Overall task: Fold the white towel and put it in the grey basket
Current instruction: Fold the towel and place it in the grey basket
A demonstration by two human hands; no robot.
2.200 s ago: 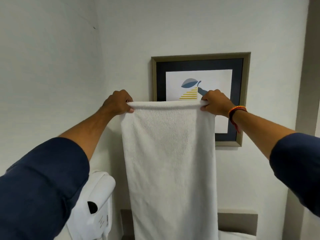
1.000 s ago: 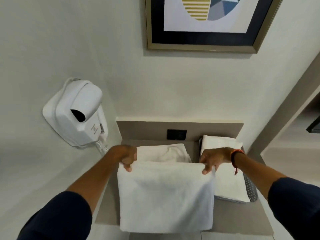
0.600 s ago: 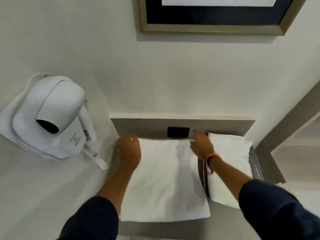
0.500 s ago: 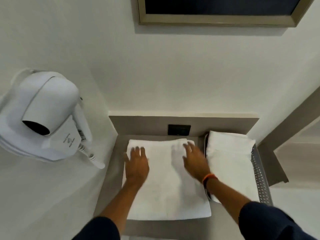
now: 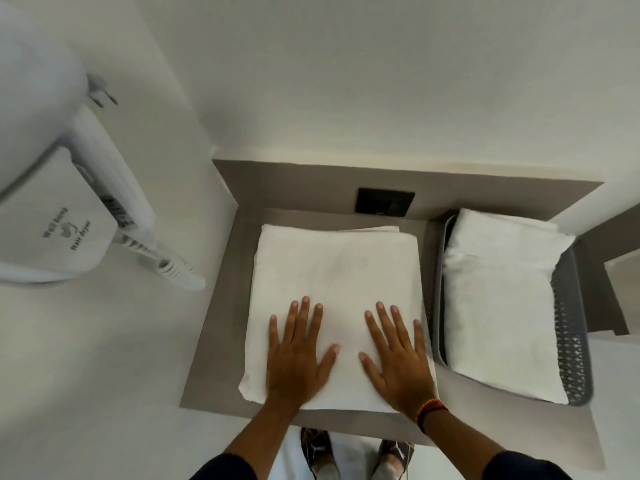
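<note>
The white towel (image 5: 336,271) lies folded into a flat rectangle on the grey-brown shelf (image 5: 221,306). My left hand (image 5: 298,355) rests flat on its near left part, fingers spread. My right hand (image 5: 398,358), with a red and yellow wristband, lies flat on the near right part, fingers spread too. The grey basket (image 5: 571,341), with perforated sides, stands on the shelf right beside the towel and holds another folded white towel (image 5: 498,299).
A white wall-mounted hair dryer (image 5: 59,209) with a coiled cord juts out at the left. A black wall socket (image 5: 385,201) sits in the shelf's back panel. White walls close in the left and back. My shoes (image 5: 356,452) show below the shelf's front edge.
The towel went from hanging full length in my raised hands to lying folded on the shelf. Both hands let go of its far edge and slid back toward me, palms flat on it.
</note>
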